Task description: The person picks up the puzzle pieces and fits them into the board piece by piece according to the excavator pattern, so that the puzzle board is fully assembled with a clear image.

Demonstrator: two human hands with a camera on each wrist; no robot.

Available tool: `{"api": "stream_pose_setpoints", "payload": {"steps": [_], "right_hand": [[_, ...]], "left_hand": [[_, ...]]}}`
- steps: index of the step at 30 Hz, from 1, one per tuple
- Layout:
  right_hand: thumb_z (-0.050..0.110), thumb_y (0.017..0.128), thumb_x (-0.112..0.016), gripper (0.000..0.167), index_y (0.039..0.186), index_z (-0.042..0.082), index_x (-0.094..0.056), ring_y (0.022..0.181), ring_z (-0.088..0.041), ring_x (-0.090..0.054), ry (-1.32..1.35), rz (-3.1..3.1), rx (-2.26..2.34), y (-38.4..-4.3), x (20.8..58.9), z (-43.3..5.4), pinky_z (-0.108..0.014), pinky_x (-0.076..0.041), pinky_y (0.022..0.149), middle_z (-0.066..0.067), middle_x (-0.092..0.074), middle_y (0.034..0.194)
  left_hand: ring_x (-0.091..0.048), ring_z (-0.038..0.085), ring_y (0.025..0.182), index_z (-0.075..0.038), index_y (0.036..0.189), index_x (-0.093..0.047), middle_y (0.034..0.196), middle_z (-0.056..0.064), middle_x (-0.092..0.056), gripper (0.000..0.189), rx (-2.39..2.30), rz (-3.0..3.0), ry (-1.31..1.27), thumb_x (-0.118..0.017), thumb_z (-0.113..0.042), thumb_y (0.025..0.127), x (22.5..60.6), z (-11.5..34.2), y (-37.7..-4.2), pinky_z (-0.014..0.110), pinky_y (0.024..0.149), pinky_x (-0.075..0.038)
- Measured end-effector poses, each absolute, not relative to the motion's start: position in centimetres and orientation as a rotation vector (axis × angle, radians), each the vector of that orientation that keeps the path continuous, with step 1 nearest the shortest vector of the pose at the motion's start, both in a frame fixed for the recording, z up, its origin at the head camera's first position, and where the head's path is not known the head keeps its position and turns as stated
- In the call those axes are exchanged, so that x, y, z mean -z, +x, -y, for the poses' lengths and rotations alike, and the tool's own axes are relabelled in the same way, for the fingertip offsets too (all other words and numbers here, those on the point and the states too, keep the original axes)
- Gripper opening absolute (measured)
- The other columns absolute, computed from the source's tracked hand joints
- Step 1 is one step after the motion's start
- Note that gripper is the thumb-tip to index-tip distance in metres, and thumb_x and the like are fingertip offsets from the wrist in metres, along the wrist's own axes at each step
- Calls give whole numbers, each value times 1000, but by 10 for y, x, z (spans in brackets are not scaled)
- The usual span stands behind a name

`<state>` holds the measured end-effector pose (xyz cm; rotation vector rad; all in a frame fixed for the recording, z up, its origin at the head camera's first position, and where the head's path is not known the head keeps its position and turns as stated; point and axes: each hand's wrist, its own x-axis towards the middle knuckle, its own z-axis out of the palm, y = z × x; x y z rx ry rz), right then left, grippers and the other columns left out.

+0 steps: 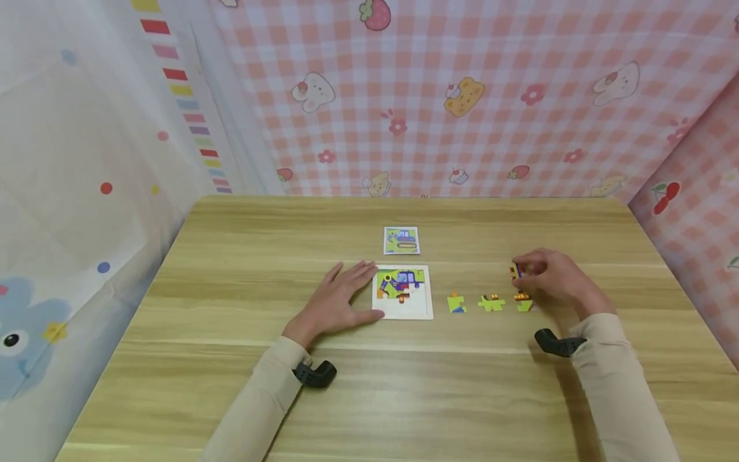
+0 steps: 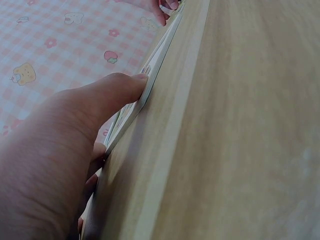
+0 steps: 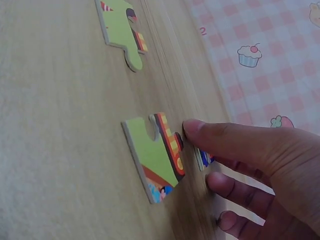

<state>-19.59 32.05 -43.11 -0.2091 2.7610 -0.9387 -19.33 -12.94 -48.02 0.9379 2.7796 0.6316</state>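
My left hand rests on the table at the left edge of a white puzzle tray. Its fingers are spread, with the index finger at the upper left corner and the thumb on the lower left edge. The partly filled tray shows a digger picture across its upper part. To the right, my right hand pinches a jigsaw piece between thumb and fingers; in the right wrist view the thumb covers much of this piece. Just below that hand lies a green piece with an orange-black edge.
Two more green pieces lie in a row right of the tray, one with a blue corner and one in the middle. A small picture card of a digger lies behind the tray. A checked pink cloth hangs at the table's back edge.
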Motion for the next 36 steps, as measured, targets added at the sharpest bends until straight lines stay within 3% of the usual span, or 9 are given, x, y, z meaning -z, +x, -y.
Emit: {"api": "stream_pose_setpoints", "payload": {"steps": [10,17,22,26,32,36], "right_hand": [[22,93,-80,53,135,-5,-63,98,-29,-56,-105,-2724,951,-199,430,-327,-33,-48,77,-20,-64,112],[13,90,-82,40,123,-2,-63,94,-24,-58,-183,-2763,1033,-198,431,-325,-25,-48,75,-18,-67,108],[7,92,-78,32,120,-3,-65,91,-18,-63,-189,-2799,1123,-192,435,-325,-20,-50,73,-21,-71,108],[9,97,-74,26,118,-4,-69,87,-4,-65,-149,-2838,1271,-187,437,-323,-15,-51,73,-17,-74,104],[14,99,-72,31,122,-7,-69,84,5,-67,-130,-2818,1563,-183,426,-297,-13,-55,74,1,-77,99],[12,98,-73,32,123,-7,-70,82,2,-68,-168,-2791,1579,-181,421,-263,-15,-56,71,-9,-76,100]], "left_hand": [[-16,17,158,-17,165,-26,171,-2,-21,99,-617,-2789,944,-58,-73,91,480,127,-197,45,129,2],[-17,17,158,-16,165,-27,171,-1,-22,99,-635,-2785,951,-59,-72,90,479,128,-197,45,129,2],[-18,17,158,-15,164,-28,170,-1,-23,99,-642,-2778,951,-60,-72,90,480,128,-195,46,129,1],[-17,18,158,-15,164,-28,171,-1,-22,99,-631,-2774,954,-59,-73,90,482,128,-195,46,128,2],[-17,18,158,-15,164,-27,171,-1,-22,99,-625,-2780,949,-58,-73,90,484,128,-195,46,129,2],[-17,18,158,-15,164,-28,171,-1,-22,99,-623,-2783,942,-59,-73,90,483,128,-195,46,129,1]]}}
